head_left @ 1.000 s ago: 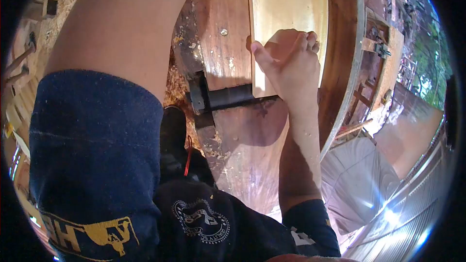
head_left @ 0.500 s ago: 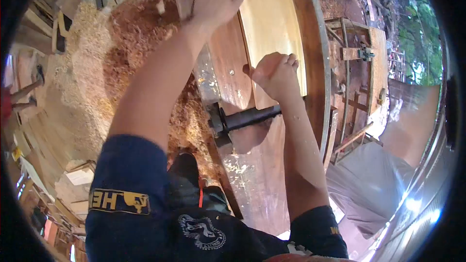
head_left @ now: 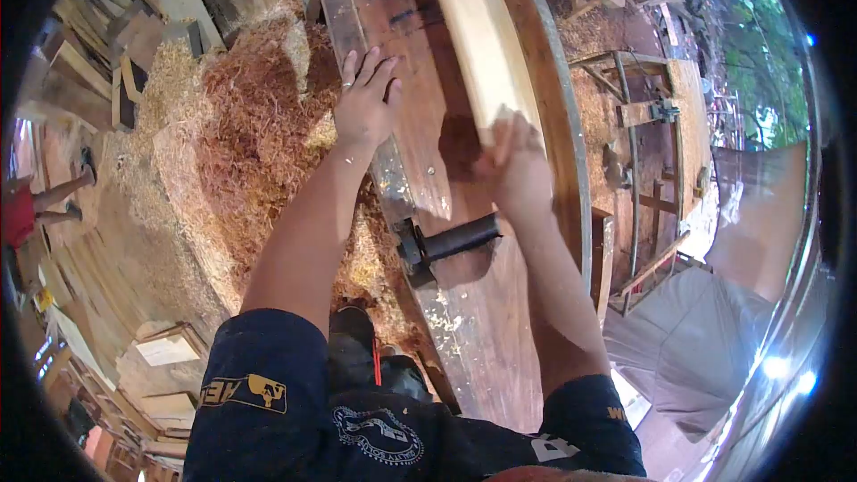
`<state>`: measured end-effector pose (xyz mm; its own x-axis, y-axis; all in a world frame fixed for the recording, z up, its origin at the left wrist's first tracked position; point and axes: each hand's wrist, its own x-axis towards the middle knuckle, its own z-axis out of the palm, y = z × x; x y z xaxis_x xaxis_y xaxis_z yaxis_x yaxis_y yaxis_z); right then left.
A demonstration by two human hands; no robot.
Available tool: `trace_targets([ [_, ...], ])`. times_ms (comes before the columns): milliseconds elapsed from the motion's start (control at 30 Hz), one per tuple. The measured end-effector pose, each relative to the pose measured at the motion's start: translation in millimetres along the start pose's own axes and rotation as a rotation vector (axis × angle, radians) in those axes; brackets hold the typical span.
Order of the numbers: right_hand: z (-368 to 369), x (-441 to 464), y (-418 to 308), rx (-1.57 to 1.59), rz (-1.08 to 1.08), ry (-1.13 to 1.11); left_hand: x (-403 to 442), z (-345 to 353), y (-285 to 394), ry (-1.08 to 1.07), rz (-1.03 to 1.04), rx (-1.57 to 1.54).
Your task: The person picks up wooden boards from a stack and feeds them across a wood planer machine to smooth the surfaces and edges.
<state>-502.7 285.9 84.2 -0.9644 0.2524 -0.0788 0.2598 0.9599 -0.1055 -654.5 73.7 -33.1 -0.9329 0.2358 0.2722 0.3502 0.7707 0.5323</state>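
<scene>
My left hand (head_left: 364, 100) lies flat on the left edge of the wooden workbench (head_left: 393, 18), fingers spread and holding nothing. At the near end of a pale wooden board (head_left: 478, 31), my right hand (head_left: 520, 161) is closed around the wood; it is slightly blurred. The board runs away from me along the right side of the bench and looks narrow, as if tilted. Just nearer than my right hand, a dark metal bench vise (head_left: 446, 241) with a black bar lies across the bench top.
Reddish and pale wood shavings (head_left: 259, 116) are heaped on the floor at the left, with wood offcuts (head_left: 178, 0) behind. A person's legs (head_left: 62, 201) show at far left. To the right stand a wooden frame table (head_left: 687, 125) and a grey tarp (head_left: 687, 339).
My left hand has come off the board and back towards me onto the bench edge. The board has tilted and shows a narrower face, with my right hand moved slightly nearer.
</scene>
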Motion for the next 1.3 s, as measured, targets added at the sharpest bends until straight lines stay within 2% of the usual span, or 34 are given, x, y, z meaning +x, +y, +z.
trace_targets([
  [67,-46,2,5,-0.026,0.182,-0.064,0,-2,0,0.009,-0.007,-0.024],
  [100,-69,5,5,-0.064,0.365,-0.090,0,-2,1,0.014,-0.008,-0.041],
  [167,-77,6,49,-0.105,0.359,0.157,4,-3,1,0.005,-0.010,-0.014],
  [200,-73,11,75,-0.180,0.419,0.153,1,-2,2,-0.006,-0.007,-0.004],
  [300,-74,-4,69,-0.198,0.237,0.316,-1,3,-1,0.028,0.009,0.017],
  [333,-89,-17,40,-0.120,0.300,0.278,-2,-1,2,0.005,-0.023,0.004],
  [433,-100,-71,24,0.020,0.427,0.129,-4,1,-1,-0.011,-0.008,0.000],
  [467,-103,-98,16,0.164,0.433,0.126,-2,4,-7,0.023,0.042,0.007],
  [533,-93,-159,25,0.201,0.364,0.106,-3,7,-17,0.085,0.137,0.023],
  [567,-87,-189,28,0.221,0.335,0.097,-3,-1,-21,-0.015,0.058,-0.027],
  [633,-85,-245,25,0.238,0.417,0.041,-1,-29,-21,-0.225,-0.094,-0.118],
  [700,-79,-292,21,0.304,0.465,-0.001,-52,-82,2,-0.212,-0.199,-0.322],
  [767,-72,-337,24,0.396,0.493,-0.030,-138,-95,17,-0.122,-0.263,-0.633],
  [800,-77,-355,17,0.514,0.534,-0.036,-183,-152,69,-0.393,-0.552,-0.833],
  [833,-81,-374,12,0.508,0.549,-0.052,-231,-166,98,-0.490,-0.816,-1.078],
  [900,-91,-415,5,0.492,0.575,-0.089,-309,-164,121,-0.811,-1.059,-1.407],
  [933,-99,-437,1,0.514,0.604,-0.095,-330,-149,126,-0.701,-1.078,-1.502],
  [1000,-102,-499,4,0.511,0.515,-0.090,-368,-132,141,-0.482,-1.102,-1.683],
  [1100,-109,-589,3,0.500,0.375,-0.018,-385,-150,157,-0.310,-1.213,-1.799],
  [1167,-108,-644,-1,0.559,0.312,0.079,-393,-164,195,-0.181,-1.273,-1.647],
  [1200,-100,-700,4,0.681,0.317,0.014,-420,-127,156,-0.476,-0.725,-2.329],
  [1233,-100,-720,7,0.638,0.224,0.064,-437,-141,158,-1.022,-0.068,-2.712],
  [1300,-103,-750,11,0.536,0.050,0.190,-461,-161,179,-0.628,-0.539,-2.390],
])
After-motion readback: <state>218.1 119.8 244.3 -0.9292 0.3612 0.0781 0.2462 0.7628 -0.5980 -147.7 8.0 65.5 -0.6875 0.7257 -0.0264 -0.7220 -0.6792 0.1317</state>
